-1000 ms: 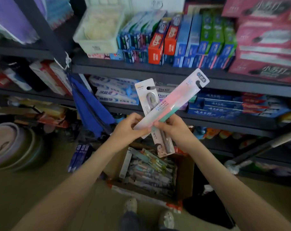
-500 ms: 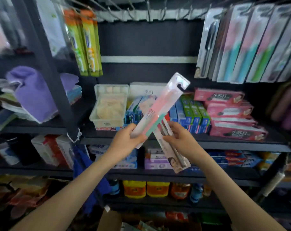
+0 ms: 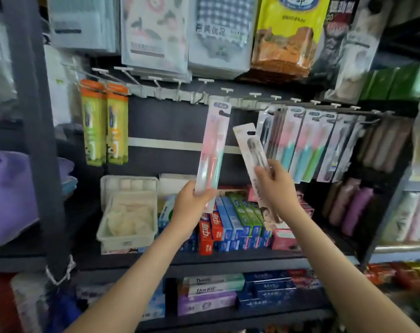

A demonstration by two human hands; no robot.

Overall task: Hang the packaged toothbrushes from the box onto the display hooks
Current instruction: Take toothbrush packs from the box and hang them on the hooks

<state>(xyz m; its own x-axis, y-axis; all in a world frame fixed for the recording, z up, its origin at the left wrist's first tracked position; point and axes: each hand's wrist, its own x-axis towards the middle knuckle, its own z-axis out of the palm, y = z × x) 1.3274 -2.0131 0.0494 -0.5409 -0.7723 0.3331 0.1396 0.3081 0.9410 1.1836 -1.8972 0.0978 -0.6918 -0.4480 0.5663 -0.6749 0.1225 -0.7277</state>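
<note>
shop shelving on a dark back panel, hook rail [image 3: 170, 94] across the top.
item one: pink-and-teal toothbrush pack [image 3: 212, 150] — upright, gripped at its foot by your left hand [image 3: 192, 200], hang-hole uppermost, just under the bare hooks [image 3: 226, 90] mid-rail.
item two: grey toothbrush pack [image 3: 254, 155] — pinched mid-length by your right hand [image 3: 276, 186], top tilted left, sitting lower, beside the hung packs [image 3: 307, 140].
left pack is nearer a free hook; it likely goes first, straight up.
below: toothpaste boxes [image 3: 230, 219].
</note>
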